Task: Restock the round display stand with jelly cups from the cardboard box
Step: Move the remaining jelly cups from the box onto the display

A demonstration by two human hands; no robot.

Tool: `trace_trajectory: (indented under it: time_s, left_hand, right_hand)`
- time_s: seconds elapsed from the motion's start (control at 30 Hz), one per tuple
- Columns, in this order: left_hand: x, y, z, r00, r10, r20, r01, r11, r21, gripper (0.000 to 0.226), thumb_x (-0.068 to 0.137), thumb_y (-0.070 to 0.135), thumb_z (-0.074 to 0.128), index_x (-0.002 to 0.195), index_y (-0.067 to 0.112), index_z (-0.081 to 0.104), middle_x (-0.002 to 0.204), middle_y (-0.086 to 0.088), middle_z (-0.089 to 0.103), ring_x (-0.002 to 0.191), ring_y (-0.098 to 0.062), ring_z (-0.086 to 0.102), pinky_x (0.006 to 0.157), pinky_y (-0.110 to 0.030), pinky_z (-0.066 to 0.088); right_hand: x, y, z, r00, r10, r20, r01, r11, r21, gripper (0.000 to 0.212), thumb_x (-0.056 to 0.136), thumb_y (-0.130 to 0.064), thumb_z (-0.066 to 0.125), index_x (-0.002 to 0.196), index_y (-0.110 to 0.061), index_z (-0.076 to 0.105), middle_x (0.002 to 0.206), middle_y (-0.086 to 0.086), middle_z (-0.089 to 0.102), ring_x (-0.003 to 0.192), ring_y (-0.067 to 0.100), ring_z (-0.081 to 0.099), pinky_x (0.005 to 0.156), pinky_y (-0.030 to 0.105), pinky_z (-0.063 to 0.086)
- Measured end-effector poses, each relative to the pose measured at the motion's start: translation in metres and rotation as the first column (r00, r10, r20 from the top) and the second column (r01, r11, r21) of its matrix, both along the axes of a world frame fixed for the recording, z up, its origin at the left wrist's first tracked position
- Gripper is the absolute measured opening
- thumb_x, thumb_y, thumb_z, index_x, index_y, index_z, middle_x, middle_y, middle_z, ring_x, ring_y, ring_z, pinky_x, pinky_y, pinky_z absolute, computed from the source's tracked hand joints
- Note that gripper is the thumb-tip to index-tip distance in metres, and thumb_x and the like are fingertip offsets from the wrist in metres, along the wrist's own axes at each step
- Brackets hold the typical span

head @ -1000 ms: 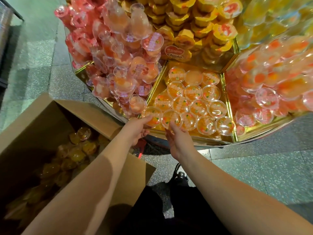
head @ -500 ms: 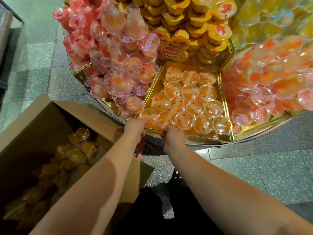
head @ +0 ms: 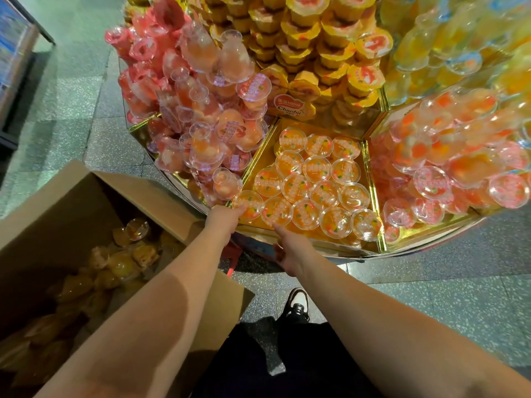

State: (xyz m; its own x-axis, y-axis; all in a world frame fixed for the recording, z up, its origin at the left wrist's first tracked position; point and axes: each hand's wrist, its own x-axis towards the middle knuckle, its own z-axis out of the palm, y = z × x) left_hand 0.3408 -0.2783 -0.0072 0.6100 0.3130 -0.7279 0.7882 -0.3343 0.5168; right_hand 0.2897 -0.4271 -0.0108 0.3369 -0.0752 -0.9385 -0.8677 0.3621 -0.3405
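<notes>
Both hands reach to the front edge of the round display stand (head: 304, 245). Left hand (head: 222, 219) has its fingers curled at the outermost jelly cup (head: 247, 204) in the front row of the gold compartment (head: 260, 159), touching its near rim; whether it actually grips the cup cannot be told, since the fingertips are hidden behind the hand. Right hand (head: 290, 248) sits just below the neighbouring cup (head: 276, 211), one finger stretched up to touch its rim and the other fingers loosely bent, holding nothing. Orange jelly cups lie lid-up in rows across this compartment, close together and touching. To the left of it, a heap of pink cups (head: 201, 110) spills over the divider; to the right, another compartment holds orange-and-pink cups (head: 448, 156). Behind stands a stack of yellow cups (head: 316, 47). Down at the lower left, the open cardboard box (head: 71, 196) stands on the speckled floor (head: 459, 297), touching the left forearm, with more yellowish jelly cups (head: 120, 259) piled loosely inside. One black-and-white shoe (head: 297, 307) shows on the floor between the arms.
</notes>
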Motion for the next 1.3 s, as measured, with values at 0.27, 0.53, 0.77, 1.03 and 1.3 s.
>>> trace_trajectory:
  time_s: [0.27, 0.53, 0.77, 1.03, 1.3]
  left_hand:
    - [-0.031, 0.025, 0.026, 0.996, 0.077, 0.034, -0.075, 0.996, -0.041, 0.054, 0.094, 0.052, 0.059, 0.124, 0.008, 0.057, 0.089, -0.008, 0.06, 0.067, -0.019, 0.051, 0.059, -0.03, 0.043]
    - [-0.098, 0.135, 0.062, 0.962, 0.172, 0.213, -0.187, 0.981, 0.055, 0.02, 0.099, 0.038, 0.057, 0.116, 0.027, 0.056, 0.096, 0.01, 0.056, 0.082, -0.008, 0.056, 0.059, -0.022, 0.043]
    - [-0.216, 0.258, 0.044, 0.897, 0.4, 0.188, -0.433, 0.881, 0.189, 0.032, 0.099, 0.028, 0.058, 0.13, 0.019, 0.055, 0.117, 0.0, 0.058, 0.101, -0.013, 0.055, 0.082, -0.028, 0.048]
    - [-0.327, 0.352, -0.042, 0.776, 0.629, -0.039, -0.615, 0.77, 0.169, 0.036, 0.097, 0.026, 0.06, 0.131, 0.015, 0.056, 0.113, -0.003, 0.06, 0.095, -0.016, 0.059, 0.08, -0.032, 0.054]
    - [-0.371, 0.425, -0.122, 0.685, 0.648, -0.334, -0.573, 0.762, 0.302, 0.077, 0.095, 0.027, 0.063, 0.156, 0.015, 0.018, 0.162, -0.009, 0.008, 0.138, -0.038, 0.035, 0.106, -0.047, 0.043]
  right_hand:
    - [0.007, -0.015, 0.053, 0.815, 0.578, 0.047, -0.571, 0.814, -0.107, 0.018, 0.1, -0.024, 0.056, 0.089, -0.01, 0.057, 0.071, 0.006, 0.062, 0.06, 0.016, 0.056, 0.054, 0.025, 0.041]
    - [0.036, 0.097, 0.094, 0.012, 0.999, 0.045, -0.701, 0.04, -0.713, 0.038, 0.095, -0.038, 0.053, 0.124, -0.013, 0.055, 0.117, 0.012, 0.063, 0.104, 0.028, 0.06, 0.085, 0.037, 0.048]
    - [0.005, 0.263, 0.076, -0.456, 0.888, -0.056, -0.56, -0.335, -0.758, 0.046, 0.101, -0.038, 0.049, 0.142, -0.016, 0.045, 0.14, 0.009, 0.052, 0.125, 0.025, 0.052, 0.094, 0.034, 0.043]
    - [-0.027, 0.353, -0.028, -0.509, 0.825, -0.246, -0.565, -0.536, -0.628, 0.042, 0.102, -0.031, 0.047, 0.139, -0.01, 0.047, 0.136, 0.013, 0.053, 0.121, 0.03, 0.053, 0.096, 0.037, 0.045]
    - [-0.044, 0.405, -0.115, -0.507, 0.795, -0.334, -0.562, -0.598, -0.572, 0.049, 0.098, -0.03, 0.057, 0.143, -0.014, 0.043, 0.145, 0.013, 0.048, 0.13, 0.03, 0.049, 0.105, 0.042, 0.043]
